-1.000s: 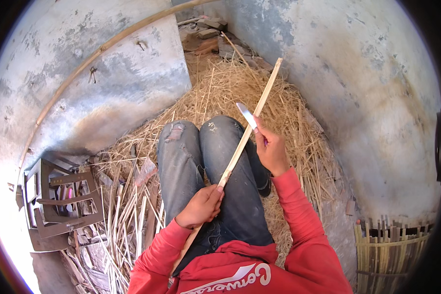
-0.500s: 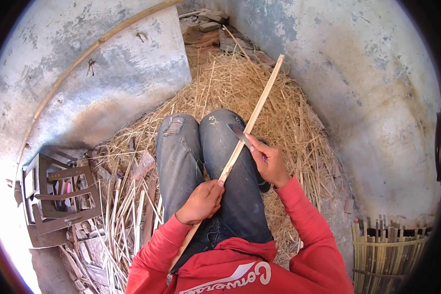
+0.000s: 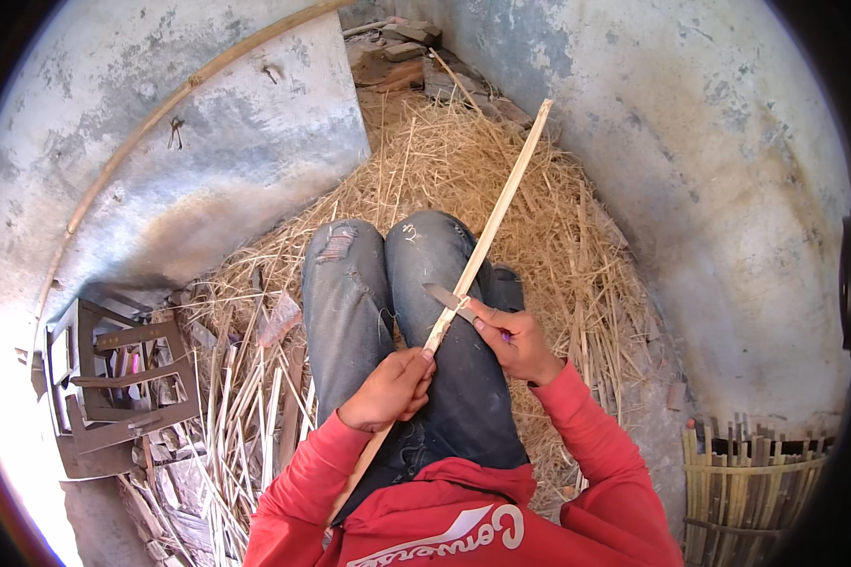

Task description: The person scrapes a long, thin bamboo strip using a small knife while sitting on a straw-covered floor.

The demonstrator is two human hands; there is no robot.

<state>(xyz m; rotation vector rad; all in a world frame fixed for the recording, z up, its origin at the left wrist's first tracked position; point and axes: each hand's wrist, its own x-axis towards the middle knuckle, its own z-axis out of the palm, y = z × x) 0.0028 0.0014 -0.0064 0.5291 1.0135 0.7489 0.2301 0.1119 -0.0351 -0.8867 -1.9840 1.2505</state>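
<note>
A long pale strip, which looks like split bamboo (image 3: 502, 205), lies slantwise over my lap, its far end up past my knees and its near end under my left forearm. Wrapped around its lower part is my left hand (image 3: 388, 386), closed. My right hand (image 3: 517, 342) grips a knife (image 3: 454, 301) whose dark handle is mostly hidden in the palm. The blade crosses the strip a little beyond my left hand, touching it, with the tip pointing left. A small pale curl of shaving shows at the blade.
Straw-like shavings (image 3: 473, 142) cover the floor ahead, with loose thin strips (image 3: 232, 425) at the left. A broken wooden frame (image 3: 128, 378) stands at the left wall. One slatted basket (image 3: 752, 482) sits at lower right. A long bent pole (image 3: 151, 123) leans along the left wall.
My right hand has drawn the knife down the strip toward my left hand, and a shaving shows at the blade. My left hand keeps its hold in about the same place.
</note>
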